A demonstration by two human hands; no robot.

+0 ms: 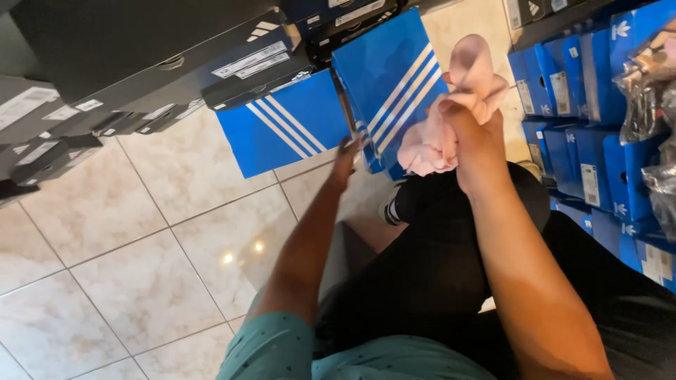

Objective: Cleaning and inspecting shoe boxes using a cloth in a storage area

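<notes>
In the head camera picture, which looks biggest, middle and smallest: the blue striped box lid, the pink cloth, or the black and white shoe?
Largest to smallest as they look:
1. Blue striped box lid
2. Pink cloth, bunched in the right hand
3. Black and white shoe, though a leg hides most of it, so its place is unsure.

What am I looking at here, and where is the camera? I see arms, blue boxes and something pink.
The camera sits on a person's head and looks down, so both arms are their own. The right hand grips a bunched pink cloth. The left hand touches the edge of an open blue shoebox with white stripes, which stands on the tiled floor. Black shoeboxes are piled at upper left, and more blue shoeboxes are stacked on the right.
</notes>
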